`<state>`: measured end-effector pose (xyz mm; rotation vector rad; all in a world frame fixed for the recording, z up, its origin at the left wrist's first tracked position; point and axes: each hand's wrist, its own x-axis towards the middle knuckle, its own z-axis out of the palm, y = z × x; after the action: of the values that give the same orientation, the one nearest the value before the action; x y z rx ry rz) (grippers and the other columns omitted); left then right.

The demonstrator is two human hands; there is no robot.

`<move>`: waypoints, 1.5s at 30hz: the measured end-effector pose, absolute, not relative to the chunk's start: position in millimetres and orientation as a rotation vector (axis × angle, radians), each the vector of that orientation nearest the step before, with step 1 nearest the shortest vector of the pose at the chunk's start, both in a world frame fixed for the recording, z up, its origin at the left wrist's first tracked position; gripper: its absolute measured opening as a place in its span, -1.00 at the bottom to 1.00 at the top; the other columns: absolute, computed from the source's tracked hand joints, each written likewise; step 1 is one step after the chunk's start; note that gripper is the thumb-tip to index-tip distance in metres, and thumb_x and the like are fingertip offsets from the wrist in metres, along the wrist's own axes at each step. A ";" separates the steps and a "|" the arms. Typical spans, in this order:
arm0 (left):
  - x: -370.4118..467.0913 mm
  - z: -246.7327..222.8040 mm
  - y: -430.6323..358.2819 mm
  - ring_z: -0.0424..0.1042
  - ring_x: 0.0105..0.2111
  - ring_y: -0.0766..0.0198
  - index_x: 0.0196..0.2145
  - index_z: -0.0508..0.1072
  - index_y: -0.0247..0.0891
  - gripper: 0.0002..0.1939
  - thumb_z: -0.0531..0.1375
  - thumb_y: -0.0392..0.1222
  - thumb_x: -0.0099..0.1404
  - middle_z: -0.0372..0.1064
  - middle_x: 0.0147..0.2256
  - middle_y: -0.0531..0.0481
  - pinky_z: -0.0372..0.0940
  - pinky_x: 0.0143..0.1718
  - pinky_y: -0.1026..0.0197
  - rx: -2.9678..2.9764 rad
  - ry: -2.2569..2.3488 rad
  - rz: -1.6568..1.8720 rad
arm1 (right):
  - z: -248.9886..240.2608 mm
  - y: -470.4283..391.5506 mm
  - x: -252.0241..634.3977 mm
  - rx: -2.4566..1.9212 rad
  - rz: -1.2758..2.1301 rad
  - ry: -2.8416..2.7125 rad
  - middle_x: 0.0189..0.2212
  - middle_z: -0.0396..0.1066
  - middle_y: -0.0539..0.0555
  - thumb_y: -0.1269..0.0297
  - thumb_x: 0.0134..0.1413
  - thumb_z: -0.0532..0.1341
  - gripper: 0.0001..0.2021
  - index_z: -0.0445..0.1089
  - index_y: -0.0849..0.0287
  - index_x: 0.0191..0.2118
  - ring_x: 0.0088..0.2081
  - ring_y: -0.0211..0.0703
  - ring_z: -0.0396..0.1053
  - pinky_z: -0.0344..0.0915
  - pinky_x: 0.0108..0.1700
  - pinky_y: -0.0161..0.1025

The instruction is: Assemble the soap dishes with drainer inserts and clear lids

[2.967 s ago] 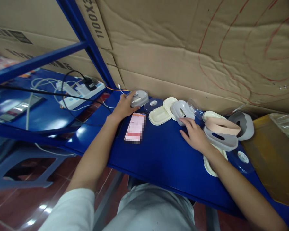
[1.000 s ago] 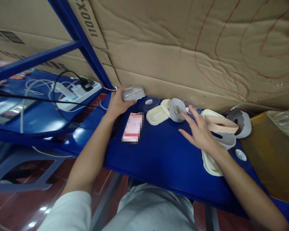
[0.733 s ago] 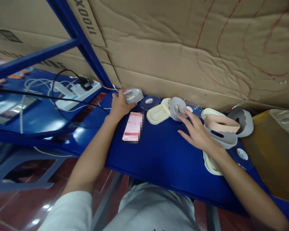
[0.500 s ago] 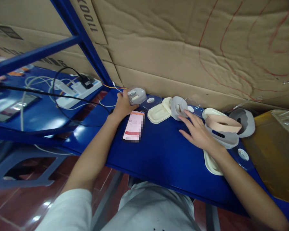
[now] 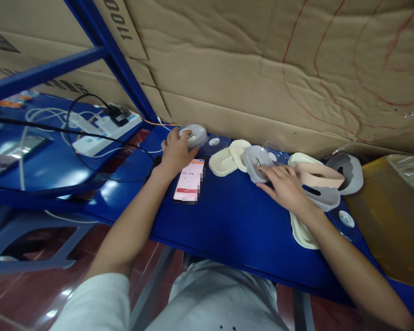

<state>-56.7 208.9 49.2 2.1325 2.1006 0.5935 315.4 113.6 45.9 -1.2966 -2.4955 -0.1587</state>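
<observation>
My left hand (image 5: pixel 178 151) is at the back of the blue table (image 5: pixel 224 216), its fingers spread against a grey plastic box shell (image 5: pixel 199 134). My right hand (image 5: pixel 283 185) has thumb and fingers at the right side of another grey slotted box shell (image 5: pixel 252 158), which sits tilted. Between the hands lie a cream oval tray (image 5: pixel 222 162) and a smaller cream piece (image 5: pixel 240 151), with a clear lid (image 5: pixel 214 141) bearing a round sticker behind them. A phone (image 5: pixel 189 181) showing a timer lies beside my left wrist.
On the right are a peach slotted shell (image 5: pixel 320 174), a grey slotted shell (image 5: pixel 326 197), a cream tray (image 5: pixel 301 234) and a brown box (image 5: pixel 396 220). A power strip (image 5: pixel 96 142) with cables is at left. Cardboard (image 5: pixel 227 69) walls the back.
My right fingers have closed on the edge of the grey shell, which has tilted and shifted slightly toward me. My left fingers have loosened and spread at the other grey shell.
</observation>
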 end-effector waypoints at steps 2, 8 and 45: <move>-52.3 49.6 207.9 0.12 0.44 -0.43 0.36 0.33 -0.15 -0.38 0.31 -0.03 0.42 0.10 0.44 -0.44 0.12 0.36 -0.54 2.217 2.070 0.686 | 49.1 111.9 315.8 -1.273 -0.191 -2.531 0.05 0.61 0.22 0.06 0.54 0.14 -0.62 0.44 0.11 0.27 0.06 0.21 0.52 0.28 0.17 0.13; -13.3 53.5 181.9 0.27 0.39 -0.17 0.33 0.38 -0.19 -0.53 0.14 -0.03 0.56 0.26 0.39 -0.32 0.20 0.37 -0.26 2.687 1.424 0.712 | 67.6 111.1 324.8 -1.311 -0.226 -2.509 -0.03 0.63 0.24 0.09 0.52 0.17 -0.63 0.51 0.19 0.20 0.01 0.19 0.55 0.32 0.10 0.06; -4.4 78.8 123.3 0.34 0.32 -0.22 0.45 0.07 -0.17 -0.13 0.38 -0.18 0.32 0.20 0.34 -0.30 0.28 0.32 -0.19 2.230 0.894 0.075 | 87.4 45.2 313.0 -1.206 0.209 -2.325 -0.02 0.66 0.14 0.17 0.44 0.32 -0.82 0.47 0.06 0.05 0.00 0.08 0.60 0.43 0.10 0.08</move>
<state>-4.4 123.3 78.8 2.2299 0.8939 0.0752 313.0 45.2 87.4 -1.2058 -2.3254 0.2090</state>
